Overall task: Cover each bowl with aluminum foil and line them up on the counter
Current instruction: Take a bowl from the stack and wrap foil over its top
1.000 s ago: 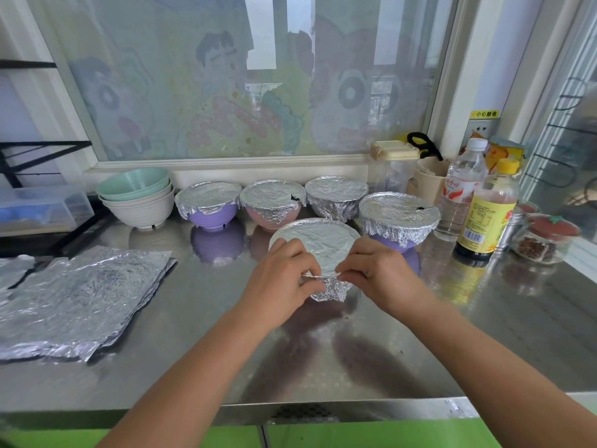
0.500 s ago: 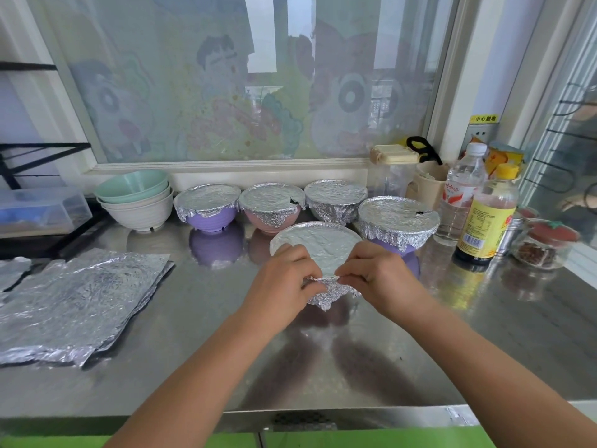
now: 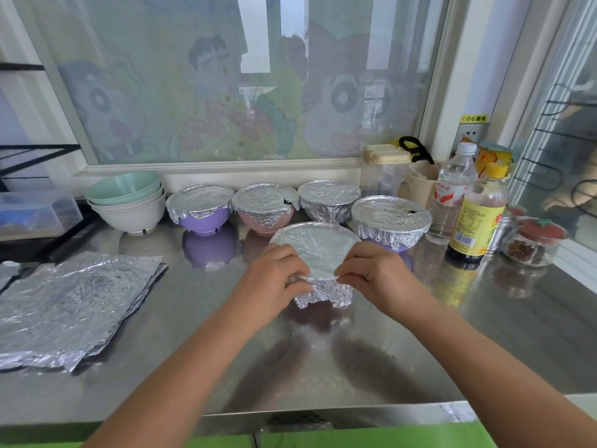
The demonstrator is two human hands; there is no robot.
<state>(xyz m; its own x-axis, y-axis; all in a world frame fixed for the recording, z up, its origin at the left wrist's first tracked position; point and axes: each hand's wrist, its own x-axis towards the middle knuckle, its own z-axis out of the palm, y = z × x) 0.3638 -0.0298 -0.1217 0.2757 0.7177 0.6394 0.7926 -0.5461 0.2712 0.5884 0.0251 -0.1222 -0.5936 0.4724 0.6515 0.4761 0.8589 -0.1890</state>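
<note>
A foil-covered bowl [image 3: 318, 250] sits in the middle of the steel counter [image 3: 323, 367]. My left hand [image 3: 274, 279] and my right hand [image 3: 374, 274] pinch the foil skirt at its near rim, one on each side. Behind it stand several covered bowls: a purple one [image 3: 200, 205], a pink one [image 3: 265, 206], a fully wrapped one [image 3: 329, 198] and a wide one [image 3: 391, 218] at the right. A stack of bare bowls [image 3: 126, 202], green on white, stands at the back left. Loose foil sheets [image 3: 71, 308] lie flat at the left.
Two bottles [image 3: 478, 215], a beige cup [image 3: 420, 185], a clear lidded container [image 3: 384, 169] and small jars [image 3: 533, 244] crowd the back right. A clear plastic box [image 3: 35, 211] sits at far left. The window sill runs behind the bowls.
My fingers have shifted slightly along the near rim, pressing the foil down; more of the crumpled skirt shows below the rim. The bowl stays in place.
</note>
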